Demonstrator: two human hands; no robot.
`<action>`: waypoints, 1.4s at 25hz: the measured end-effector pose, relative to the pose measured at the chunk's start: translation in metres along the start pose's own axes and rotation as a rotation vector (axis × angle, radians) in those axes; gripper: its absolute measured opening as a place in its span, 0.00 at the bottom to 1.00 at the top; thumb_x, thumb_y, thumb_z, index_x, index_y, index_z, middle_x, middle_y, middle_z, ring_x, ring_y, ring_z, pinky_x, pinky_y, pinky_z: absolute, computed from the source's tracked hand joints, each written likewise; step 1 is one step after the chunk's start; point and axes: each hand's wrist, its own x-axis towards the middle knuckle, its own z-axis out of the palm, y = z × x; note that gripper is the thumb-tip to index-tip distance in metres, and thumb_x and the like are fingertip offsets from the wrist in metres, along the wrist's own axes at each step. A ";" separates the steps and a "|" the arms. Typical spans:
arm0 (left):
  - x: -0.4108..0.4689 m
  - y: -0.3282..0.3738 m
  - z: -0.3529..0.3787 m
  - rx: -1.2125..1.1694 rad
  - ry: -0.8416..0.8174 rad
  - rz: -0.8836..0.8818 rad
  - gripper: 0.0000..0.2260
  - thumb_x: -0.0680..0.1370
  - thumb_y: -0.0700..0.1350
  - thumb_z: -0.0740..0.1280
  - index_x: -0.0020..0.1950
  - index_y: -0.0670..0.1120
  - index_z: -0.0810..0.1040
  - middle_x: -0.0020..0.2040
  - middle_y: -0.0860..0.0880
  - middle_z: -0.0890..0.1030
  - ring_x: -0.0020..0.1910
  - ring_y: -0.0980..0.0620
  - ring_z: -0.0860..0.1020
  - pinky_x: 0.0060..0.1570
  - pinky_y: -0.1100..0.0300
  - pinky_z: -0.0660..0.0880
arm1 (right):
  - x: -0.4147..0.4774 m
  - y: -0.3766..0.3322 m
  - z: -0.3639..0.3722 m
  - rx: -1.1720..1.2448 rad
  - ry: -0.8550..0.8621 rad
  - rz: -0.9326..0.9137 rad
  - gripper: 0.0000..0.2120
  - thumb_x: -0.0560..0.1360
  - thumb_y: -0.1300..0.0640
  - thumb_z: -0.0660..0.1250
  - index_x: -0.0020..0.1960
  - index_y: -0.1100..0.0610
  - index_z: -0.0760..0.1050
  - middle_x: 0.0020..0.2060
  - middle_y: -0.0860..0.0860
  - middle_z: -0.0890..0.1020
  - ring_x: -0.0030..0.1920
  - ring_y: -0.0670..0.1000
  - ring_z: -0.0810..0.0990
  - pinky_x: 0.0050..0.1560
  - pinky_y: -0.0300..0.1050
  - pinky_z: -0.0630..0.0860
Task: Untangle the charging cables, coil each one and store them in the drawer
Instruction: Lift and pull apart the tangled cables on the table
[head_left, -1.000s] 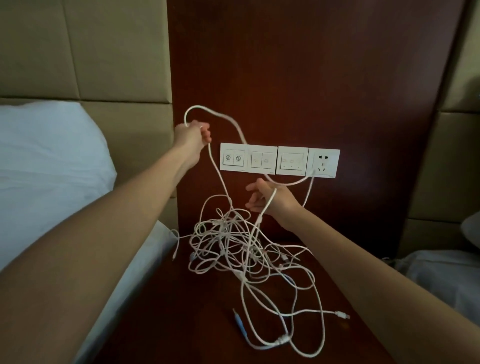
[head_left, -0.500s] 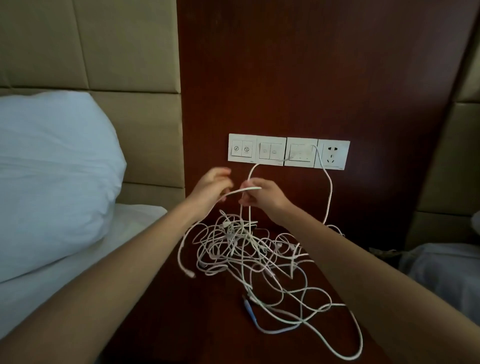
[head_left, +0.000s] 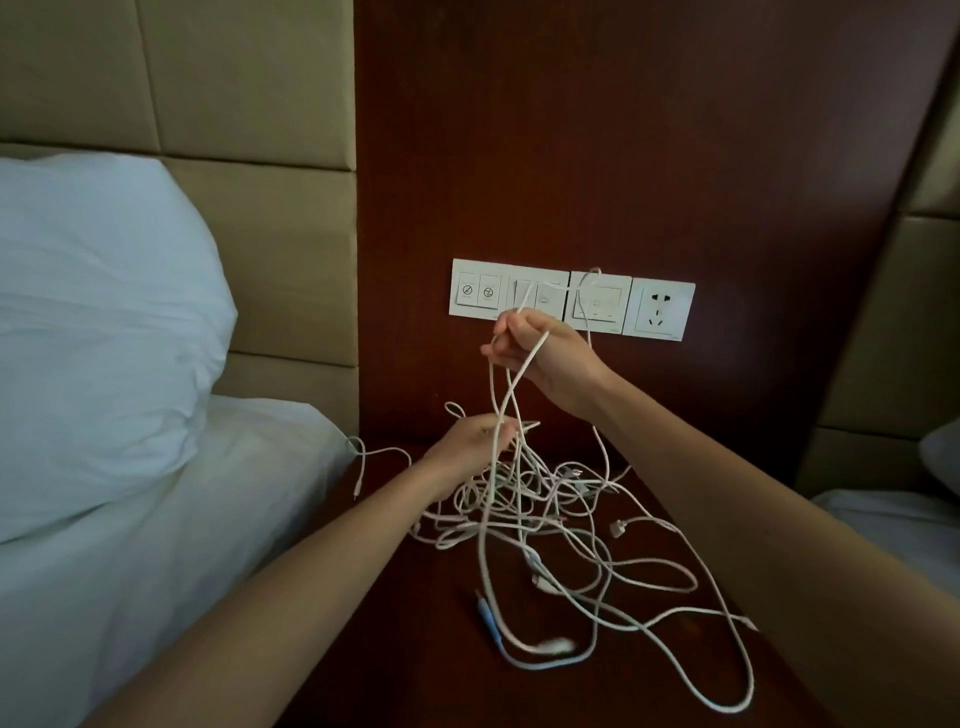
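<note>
Right grip (head_left: 540, 353) raised near the switch panel (head_left: 478, 291), fingers closed round one white cable (head_left: 525, 372). Left grip (head_left: 467, 447) low, curled on strands atop the cables (head_left: 524, 499) heaped on the desk (head_left: 415, 623). Best: pin the heap, draw the held cable up slowly, follow each crossing, no yanking. Drawer not visible.

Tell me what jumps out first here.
A tangle of white charging cables sprawls over the dark nightstand, centre frame. The right hand, raised before the wall switch panel, grips cable strands; the left hand sits low at the tangle's top. A white pillow fills the left.
</note>
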 end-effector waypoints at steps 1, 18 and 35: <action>0.004 0.002 -0.001 0.040 0.081 0.065 0.12 0.82 0.46 0.58 0.57 0.44 0.79 0.54 0.46 0.80 0.57 0.48 0.77 0.54 0.56 0.72 | 0.000 -0.003 -0.001 0.014 0.016 -0.021 0.15 0.82 0.61 0.51 0.41 0.60 0.71 0.34 0.53 0.74 0.41 0.48 0.80 0.51 0.39 0.78; 0.039 0.027 -0.068 0.224 0.377 -0.169 0.13 0.80 0.37 0.57 0.46 0.33 0.79 0.32 0.44 0.79 0.28 0.49 0.76 0.32 0.56 0.71 | -0.024 0.008 -0.071 0.054 0.405 -0.009 0.11 0.82 0.62 0.52 0.46 0.60 0.72 0.34 0.54 0.74 0.35 0.47 0.81 0.46 0.42 0.78; 0.009 0.151 -0.065 -0.228 0.133 0.291 0.13 0.82 0.37 0.54 0.42 0.39 0.74 0.30 0.45 0.72 0.19 0.58 0.66 0.20 0.66 0.63 | -0.003 -0.010 -0.012 -0.524 0.063 0.081 0.13 0.79 0.56 0.63 0.58 0.63 0.73 0.31 0.52 0.72 0.30 0.48 0.72 0.35 0.39 0.72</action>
